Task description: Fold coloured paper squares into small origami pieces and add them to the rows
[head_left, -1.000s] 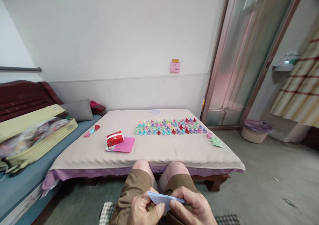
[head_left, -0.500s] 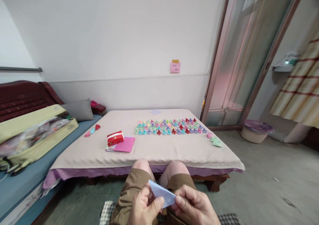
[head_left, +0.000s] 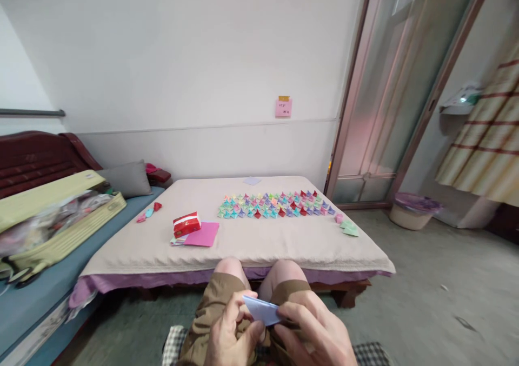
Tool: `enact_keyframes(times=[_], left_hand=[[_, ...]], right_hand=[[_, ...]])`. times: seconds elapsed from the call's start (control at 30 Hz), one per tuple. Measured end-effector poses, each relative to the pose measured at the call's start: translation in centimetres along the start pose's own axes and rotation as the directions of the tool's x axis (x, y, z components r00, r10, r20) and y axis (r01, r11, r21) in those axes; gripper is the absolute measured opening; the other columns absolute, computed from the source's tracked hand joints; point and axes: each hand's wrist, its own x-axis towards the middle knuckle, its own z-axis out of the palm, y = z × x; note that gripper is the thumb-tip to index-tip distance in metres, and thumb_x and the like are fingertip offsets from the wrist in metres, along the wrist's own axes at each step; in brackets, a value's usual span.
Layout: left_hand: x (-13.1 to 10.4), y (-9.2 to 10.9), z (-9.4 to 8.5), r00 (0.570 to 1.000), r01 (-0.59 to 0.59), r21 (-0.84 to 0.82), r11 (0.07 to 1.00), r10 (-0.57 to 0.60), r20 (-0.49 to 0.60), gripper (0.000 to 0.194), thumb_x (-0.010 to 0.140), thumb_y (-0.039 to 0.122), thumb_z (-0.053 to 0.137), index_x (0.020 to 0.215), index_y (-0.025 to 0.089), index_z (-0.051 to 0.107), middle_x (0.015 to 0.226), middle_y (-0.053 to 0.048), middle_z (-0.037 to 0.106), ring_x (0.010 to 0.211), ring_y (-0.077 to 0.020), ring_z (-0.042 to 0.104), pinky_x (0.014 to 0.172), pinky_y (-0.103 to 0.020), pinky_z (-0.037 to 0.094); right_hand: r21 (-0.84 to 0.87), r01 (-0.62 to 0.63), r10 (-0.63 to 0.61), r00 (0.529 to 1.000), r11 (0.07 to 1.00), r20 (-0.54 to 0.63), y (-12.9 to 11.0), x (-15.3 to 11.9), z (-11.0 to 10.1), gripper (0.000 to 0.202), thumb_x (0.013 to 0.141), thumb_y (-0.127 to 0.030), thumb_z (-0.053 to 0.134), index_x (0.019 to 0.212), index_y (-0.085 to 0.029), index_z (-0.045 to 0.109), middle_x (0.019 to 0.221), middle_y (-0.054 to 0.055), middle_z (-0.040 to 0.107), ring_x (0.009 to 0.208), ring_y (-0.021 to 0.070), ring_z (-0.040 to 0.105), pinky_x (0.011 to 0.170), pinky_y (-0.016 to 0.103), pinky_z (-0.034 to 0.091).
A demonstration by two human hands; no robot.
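A light blue folded paper (head_left: 263, 310) is held between both hands, above the lap, its long folded edge facing up. My left hand (head_left: 233, 333) pinches its left side, thumb in front at the lower edge. At the right corner, my right hand (head_left: 312, 328) grips the paper with its fingers over the edge; the thumb is below. Parts of the paper are hidden behind the fingertips.
Rows of colourful folded paper pieces (head_left: 275, 206) lie on the covered table (head_left: 259, 244). A red tissue pack (head_left: 187, 224) rests on pink paper (head_left: 203, 234). Green paper (head_left: 349, 228) lies at the right; an open yellow case (head_left: 68, 231) sits at the left.
The blue paper has tilted and looks narrower, its top edge flatter. My right hand's fingers have moved over its right corner, and my left thumb has shifted slightly lower.
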Motion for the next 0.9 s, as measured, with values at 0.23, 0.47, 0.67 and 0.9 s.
enact_keyframes(times=[0.23, 0.47, 0.67, 0.9], left_hand=[[-0.6, 0.3, 0.2, 0.98, -0.164, 0.188, 0.968, 0.181, -0.078, 0.038, 0.077, 0.061, 0.065, 0.099, 0.03, 0.07, 0.078, 0.004, 0.08, 0.07, -0.0176, 0.075, 0.064, -0.018, 0.054], [-0.8, 0.2, 0.5, 0.978, -0.178, 0.096, 0.979, 0.186, -0.091, 0.033, 0.076, 0.056, 0.07, 0.1, 0.034, 0.071, 0.079, 0.005, 0.08, 0.07, -0.0166, 0.075, 0.065, -0.016, 0.054], [-0.6, 1.2, 0.6, 0.99, -0.092, 0.04, 0.995, 0.096, -0.105, 0.024, 0.068, 0.027, 0.08, 0.092, 0.032, 0.076, 0.073, 0.002, 0.079, 0.067, -0.0207, 0.073, 0.064, -0.019, 0.054], [-0.4, 1.9, 0.4, 0.996, -0.048, 0.068, 0.997, 0.052, -0.069, 0.03, 0.064, 0.02, 0.081, 0.09, 0.034, 0.076, 0.076, 0.003, 0.079, 0.071, -0.022, 0.073, 0.067, -0.02, 0.052]], right_hand=[[-0.002, -0.032, 0.032, 0.999, 0.999, 0.044, -0.1, -0.2, 0.7, 0.013, 0.082, -0.011, 0.06, 0.088, -0.021, 0.055, 0.076, 0.005, 0.064, 0.065, 0.0178, 0.063, 0.056, 0.025, 0.051], [-0.009, -0.043, 0.044, 0.997, 0.999, 0.063, 0.0, -0.4, 0.3, 0.013, 0.083, -0.01, 0.059, 0.086, -0.022, 0.054, 0.076, 0.004, 0.063, 0.068, 0.0172, 0.063, 0.058, 0.024, 0.051], [-0.033, -0.063, 0.065, 0.996, 0.997, 0.061, 0.0, -0.6, 0.9, 0.011, 0.083, -0.015, 0.059, 0.081, -0.023, 0.052, 0.072, 0.002, 0.062, 0.064, 0.0162, 0.061, 0.055, 0.024, 0.049], [-0.056, -0.073, 0.08, 0.986, 0.996, 0.144, 0.3, -0.8, 0.7, 0.01, 0.082, -0.015, 0.06, 0.08, -0.022, 0.053, 0.07, 0.001, 0.059, 0.061, 0.0153, 0.058, 0.054, 0.023, 0.045]])
